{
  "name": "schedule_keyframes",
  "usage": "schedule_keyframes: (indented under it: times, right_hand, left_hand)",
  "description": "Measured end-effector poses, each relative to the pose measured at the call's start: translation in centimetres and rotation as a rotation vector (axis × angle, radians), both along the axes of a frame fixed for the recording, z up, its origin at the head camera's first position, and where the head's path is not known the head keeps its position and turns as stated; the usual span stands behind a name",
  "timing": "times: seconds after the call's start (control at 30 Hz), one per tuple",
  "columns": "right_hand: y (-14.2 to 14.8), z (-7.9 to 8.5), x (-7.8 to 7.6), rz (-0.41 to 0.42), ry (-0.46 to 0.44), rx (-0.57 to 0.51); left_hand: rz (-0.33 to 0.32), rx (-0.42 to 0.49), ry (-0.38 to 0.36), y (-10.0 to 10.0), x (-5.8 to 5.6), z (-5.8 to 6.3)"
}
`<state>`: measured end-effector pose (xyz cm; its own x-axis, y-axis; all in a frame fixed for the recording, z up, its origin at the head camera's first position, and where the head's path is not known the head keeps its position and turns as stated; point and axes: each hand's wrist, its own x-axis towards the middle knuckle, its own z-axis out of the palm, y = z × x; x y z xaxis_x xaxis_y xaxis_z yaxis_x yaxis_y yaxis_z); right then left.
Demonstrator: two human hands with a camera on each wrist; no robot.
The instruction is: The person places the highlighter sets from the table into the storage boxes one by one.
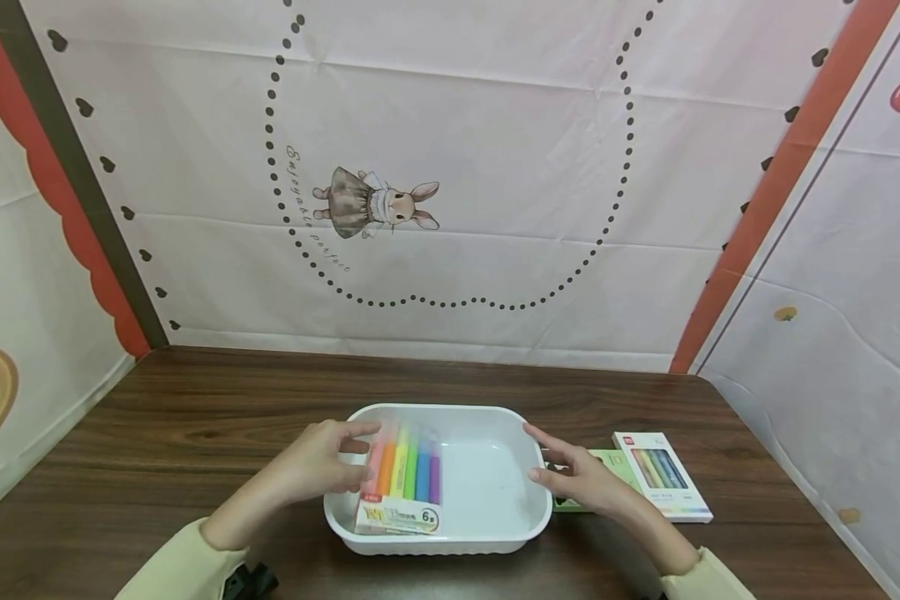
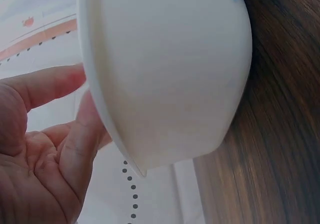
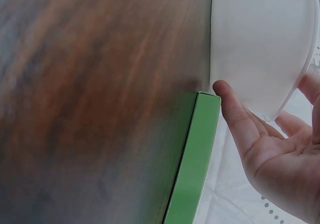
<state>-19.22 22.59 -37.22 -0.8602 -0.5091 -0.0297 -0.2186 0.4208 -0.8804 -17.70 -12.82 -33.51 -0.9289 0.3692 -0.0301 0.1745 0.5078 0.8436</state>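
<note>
A white oval tray (image 1: 493,483) stands on the table, its rim lit from above. In its left half a clear pack of highlighters (image 1: 403,475) in several colours leans inside, its upper end blurred. My left hand (image 1: 322,458) reaches over the left rim, straight fingers and thumb apart at the pack's left edge; in the left wrist view the tray wall hides the fingertips. On the other side, my right hand (image 1: 588,477) has its extended fingers and thumb at the tray's right rim. In the right wrist view, one fingertip of that hand also lies beside a green box (image 3: 194,159).
Right of the tray, the green box lies partly behind my right hand. Overlapping it is a white box (image 1: 663,475) with coloured sticks pictured on it. A dark wooden table (image 1: 217,408) carries everything, with printed cloth (image 1: 480,167) hanging behind and at both sides.
</note>
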Motion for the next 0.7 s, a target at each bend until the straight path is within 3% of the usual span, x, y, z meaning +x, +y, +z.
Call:
schedule_keyframes:
  times: [0.23, 0.7]
  right_hand:
    - [0.0, -0.1, 0.0, 0.01, 0.0, -0.011]
    - [0.0, -0.2, 0.0, 0.008, 0.008, -0.018]
  left_hand:
    - [-0.006, 0.006, -0.02, -0.2, 0.0, 0.1]
    - [0.01, 0.002, 0.111, -1.4, 0.0, -0.5]
